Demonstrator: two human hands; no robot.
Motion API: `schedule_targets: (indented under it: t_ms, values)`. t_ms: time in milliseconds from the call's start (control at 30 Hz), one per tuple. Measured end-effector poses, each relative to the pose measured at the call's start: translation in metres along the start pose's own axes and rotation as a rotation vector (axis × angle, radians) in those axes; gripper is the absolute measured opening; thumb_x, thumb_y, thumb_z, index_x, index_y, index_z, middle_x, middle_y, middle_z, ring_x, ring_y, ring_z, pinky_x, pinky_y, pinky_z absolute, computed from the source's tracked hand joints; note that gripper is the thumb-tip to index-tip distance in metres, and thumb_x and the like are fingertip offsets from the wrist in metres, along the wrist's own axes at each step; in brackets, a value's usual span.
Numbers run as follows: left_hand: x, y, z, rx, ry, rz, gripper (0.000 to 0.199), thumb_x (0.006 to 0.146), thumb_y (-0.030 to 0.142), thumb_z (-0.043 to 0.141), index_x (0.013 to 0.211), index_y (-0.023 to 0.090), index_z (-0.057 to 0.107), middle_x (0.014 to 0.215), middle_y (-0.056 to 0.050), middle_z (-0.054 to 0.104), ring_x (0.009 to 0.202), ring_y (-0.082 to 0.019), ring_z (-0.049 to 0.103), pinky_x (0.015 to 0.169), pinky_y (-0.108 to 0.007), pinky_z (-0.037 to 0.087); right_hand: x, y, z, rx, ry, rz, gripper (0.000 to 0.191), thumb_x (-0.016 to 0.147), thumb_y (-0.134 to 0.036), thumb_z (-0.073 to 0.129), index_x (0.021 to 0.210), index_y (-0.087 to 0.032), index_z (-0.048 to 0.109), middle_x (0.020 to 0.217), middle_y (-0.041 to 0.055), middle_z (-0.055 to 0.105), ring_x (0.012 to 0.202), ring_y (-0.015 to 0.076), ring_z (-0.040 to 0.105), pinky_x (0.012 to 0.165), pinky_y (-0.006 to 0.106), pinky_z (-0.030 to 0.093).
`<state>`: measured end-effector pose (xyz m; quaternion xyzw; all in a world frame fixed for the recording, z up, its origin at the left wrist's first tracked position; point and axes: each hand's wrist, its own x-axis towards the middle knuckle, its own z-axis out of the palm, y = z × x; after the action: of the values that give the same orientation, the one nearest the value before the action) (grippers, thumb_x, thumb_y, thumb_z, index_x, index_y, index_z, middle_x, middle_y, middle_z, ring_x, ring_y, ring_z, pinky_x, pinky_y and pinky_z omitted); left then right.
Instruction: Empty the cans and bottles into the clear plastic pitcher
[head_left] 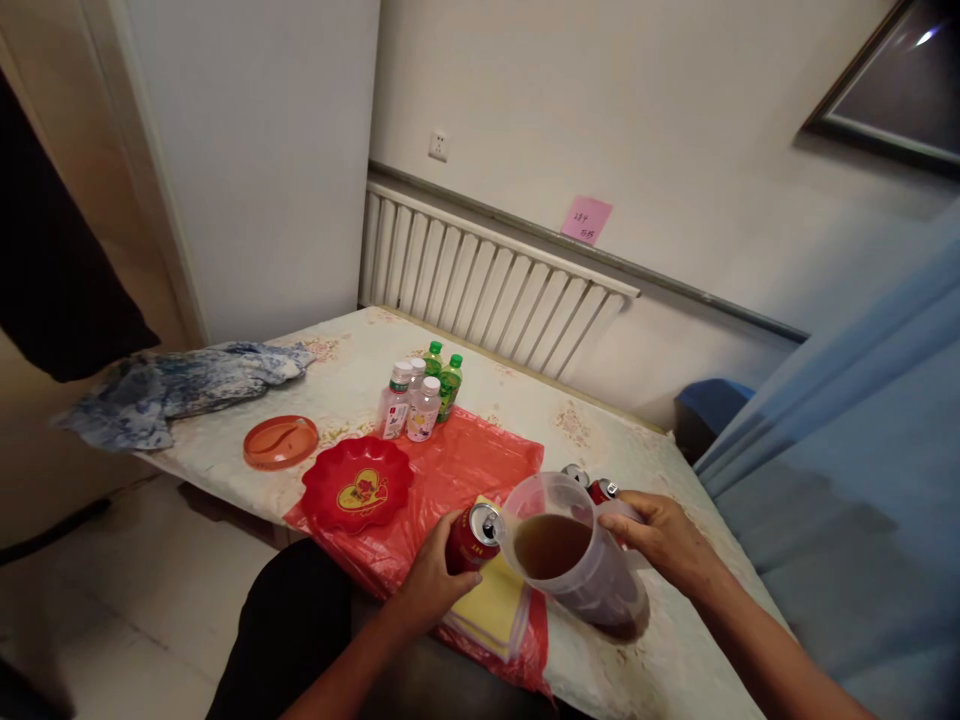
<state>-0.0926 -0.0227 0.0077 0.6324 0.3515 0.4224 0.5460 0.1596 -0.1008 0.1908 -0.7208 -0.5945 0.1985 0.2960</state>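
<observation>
My left hand (433,577) is wrapped round a red drink can (469,545) with its top opened. In my right hand (655,537) is the handle of a clear plastic pitcher (551,500), which leans left with brown liquid (553,546) inside. The pitcher's spout meets or nearly meets the can's top; whether liquid flows there I cannot tell. Below them a folded yellow cloth (487,612) lies on a red plastic bag (480,445). Behind the pitcher stand another red can (602,490) and a can with a silver top (575,474), both partly hidden.
A red scalloped plate (390,462) and an orange lid (280,443) lie to the left on the covered table (517,395). Several bottles (424,408) with white or green caps stand behind. A blue patterned cloth (202,385) hangs over the left edge; a blue curtain (862,450) borders the right.
</observation>
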Motion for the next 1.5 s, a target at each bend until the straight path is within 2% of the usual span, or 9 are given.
schedule_targets:
  t_ms: [333,633,1500]
  values:
    - [0.001,-0.006,0.002,-0.023,-0.014,-0.004,0.075,0.058,0.008,0.067,0.13,0.02,0.046,0.132,-0.009,0.056,0.124,-0.028,0.05,0.108,-0.045,0.035,0.001,-0.003,-0.004,-0.037,-0.054,-0.025,0.038,0.071,-0.053,0.064,0.056,-0.019,0.057,0.054,-0.0036,0.046,0.053,0.0125,0.042,0.05,0.024,0.032]
    - [0.0,-0.013,0.005,0.006,-0.006,0.001,0.077,0.057,0.008,0.068,0.129,0.021,0.045,0.132,-0.009,0.055,0.125,-0.029,0.049,0.109,-0.044,0.034,0.0,-0.012,-0.009,-0.169,-0.115,-0.055,0.041,0.076,-0.055,0.058,0.057,-0.019,0.051,0.056,-0.004,0.043,0.055,0.0115,0.04,0.051,0.024,0.03]
    - [-0.002,-0.01,0.003,0.008,-0.049,-0.023,0.076,0.058,0.008,0.067,0.129,0.02,0.043,0.132,-0.01,0.053,0.123,-0.028,0.049,0.107,-0.043,0.036,0.003,-0.023,-0.011,-0.226,-0.154,-0.076,0.042,0.075,-0.056,0.057,0.056,-0.02,0.047,0.054,-0.0037,0.042,0.053,0.0111,0.038,0.049,0.024,0.029]
